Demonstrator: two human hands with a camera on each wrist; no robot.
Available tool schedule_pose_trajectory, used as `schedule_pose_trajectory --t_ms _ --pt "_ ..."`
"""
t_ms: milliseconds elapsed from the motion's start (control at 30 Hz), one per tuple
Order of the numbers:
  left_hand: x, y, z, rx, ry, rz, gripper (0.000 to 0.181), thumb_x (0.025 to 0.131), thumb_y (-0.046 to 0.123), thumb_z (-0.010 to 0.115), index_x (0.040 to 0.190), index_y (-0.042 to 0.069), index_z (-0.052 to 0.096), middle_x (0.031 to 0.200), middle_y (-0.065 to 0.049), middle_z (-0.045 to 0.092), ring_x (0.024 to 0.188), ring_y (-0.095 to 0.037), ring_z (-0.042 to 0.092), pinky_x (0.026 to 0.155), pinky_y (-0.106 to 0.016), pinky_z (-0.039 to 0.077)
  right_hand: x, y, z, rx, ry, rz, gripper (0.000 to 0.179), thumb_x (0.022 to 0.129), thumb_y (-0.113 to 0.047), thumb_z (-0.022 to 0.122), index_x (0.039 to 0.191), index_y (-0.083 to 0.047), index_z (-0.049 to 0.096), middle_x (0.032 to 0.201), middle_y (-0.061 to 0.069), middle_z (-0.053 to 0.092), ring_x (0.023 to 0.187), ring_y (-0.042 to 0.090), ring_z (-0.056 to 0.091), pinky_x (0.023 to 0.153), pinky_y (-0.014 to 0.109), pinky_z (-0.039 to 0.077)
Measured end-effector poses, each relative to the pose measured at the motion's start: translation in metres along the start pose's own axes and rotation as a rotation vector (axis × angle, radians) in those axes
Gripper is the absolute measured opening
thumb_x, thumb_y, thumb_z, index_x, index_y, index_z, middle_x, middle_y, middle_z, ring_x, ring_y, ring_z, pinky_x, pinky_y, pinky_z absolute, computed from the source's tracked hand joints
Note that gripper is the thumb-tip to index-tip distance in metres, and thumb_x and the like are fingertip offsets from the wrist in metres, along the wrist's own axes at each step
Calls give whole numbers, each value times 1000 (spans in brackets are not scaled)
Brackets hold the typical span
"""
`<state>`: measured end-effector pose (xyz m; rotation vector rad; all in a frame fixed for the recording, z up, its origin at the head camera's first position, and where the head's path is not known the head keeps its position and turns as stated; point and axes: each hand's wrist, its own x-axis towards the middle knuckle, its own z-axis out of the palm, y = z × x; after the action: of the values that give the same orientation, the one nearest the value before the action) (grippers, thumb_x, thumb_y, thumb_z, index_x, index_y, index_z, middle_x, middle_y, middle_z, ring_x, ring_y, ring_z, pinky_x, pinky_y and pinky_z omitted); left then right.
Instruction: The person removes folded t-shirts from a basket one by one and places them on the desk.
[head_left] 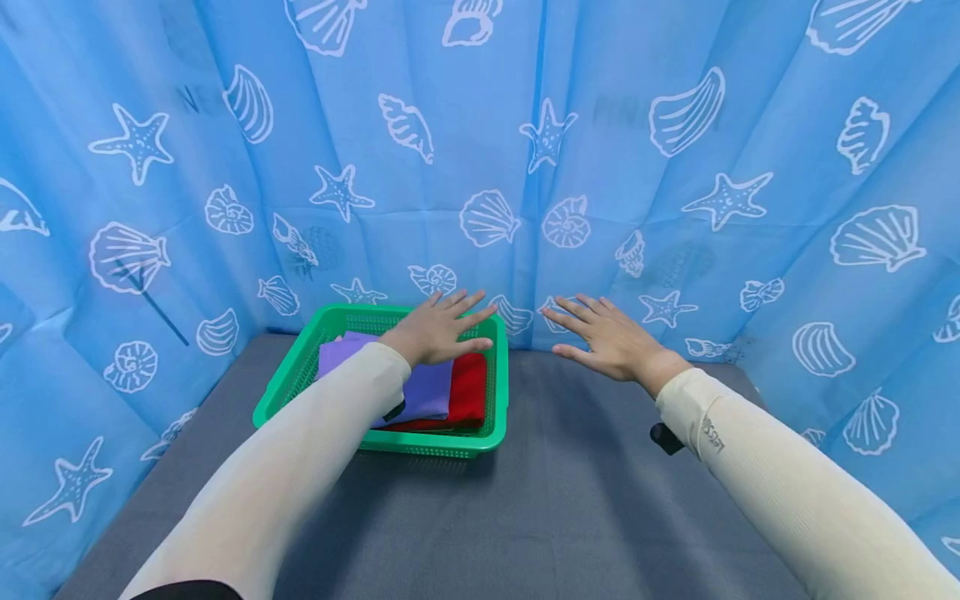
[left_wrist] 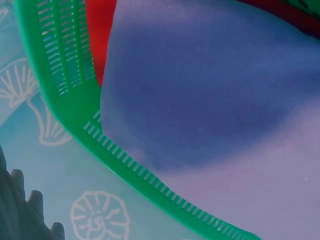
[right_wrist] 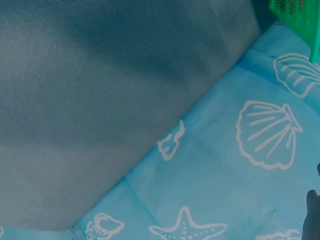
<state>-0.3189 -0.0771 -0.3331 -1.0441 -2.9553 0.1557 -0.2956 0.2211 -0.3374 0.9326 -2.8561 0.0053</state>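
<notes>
My left hand (head_left: 441,327) hovers over the right part of a green plastic basket (head_left: 267,390), fingers spread and holding nothing. Inside the basket lie a folded purple cloth (head_left: 427,390) and, partly beneath it, a red cloth (head_left: 469,387). In the left wrist view the purple cloth (left_wrist: 190,90) fills most of the basket, shaded in the middle, and the hand's fingertips (left_wrist: 36,200) show at the lower left. My right hand (head_left: 609,340) is held out to the right of the basket above the grey table, palm down, its fingers straight and nothing in them.
A grey cloth-covered surface (head_left: 555,500) stretches under the basket and both arms. Blue curtains (head_left: 480,150) printed with white shells and starfish hang behind and at both sides, close to the table's back edge. Dark wrist straps (head_left: 666,439) sit under the sleeves.
</notes>
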Motion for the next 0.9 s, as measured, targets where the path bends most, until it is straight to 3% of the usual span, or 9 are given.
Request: schedule_pose_trajectory --t_ms 100,233,367,467,700,900 --pt "-2 -2 -1 -7 0 -18 71 83 71 13 144 34 4 150 2 2 135 -25 4 105 -50 4 1 -3 0 30 5 8 65 88 -61 30 144 -29 19 148 3 18 132 33 15 103 53 8" --pt "-11 -10 -5 -89 -4 -107 72 83 71 16 144 33 9 149 -3 10 134 -28 10 104 -51 9 5 -17 0 220 15 84 65 89 -59 32 145 -28 17 148 5 18 133 31 15 102 55 11" --pt "-26 -27 -6 -248 -17 -233 71 84 70 16 144 32 14 147 -8 19 132 -30 19 102 -52 18 16 -41 3 481 31 160 65 89 -59 31 145 -29 14 147 1 18 133 26 16 102 54 14" --pt "-38 -43 -4 -373 -27 -300 73 83 71 12 144 31 16 147 -10 19 132 -32 18 100 -56 19 24 -58 8 609 35 161 61 91 -56 29 144 -30 14 147 -2 18 133 22 16 103 52 15" --pt "-68 -79 5 -674 -4 -425 87 77 76 4 145 22 18 147 -7 17 133 -32 12 102 -54 12 40 -92 20 793 35 176 55 93 -52 30 143 -34 17 146 -3 21 131 21 24 101 52 22" --pt "-96 -107 15 -837 37 -527 86 78 74 0 145 22 14 148 -11 12 132 -37 12 101 -56 13 55 -119 24 937 34 226 55 92 -50 36 142 -36 18 138 7 36 123 23 37 95 49 33"
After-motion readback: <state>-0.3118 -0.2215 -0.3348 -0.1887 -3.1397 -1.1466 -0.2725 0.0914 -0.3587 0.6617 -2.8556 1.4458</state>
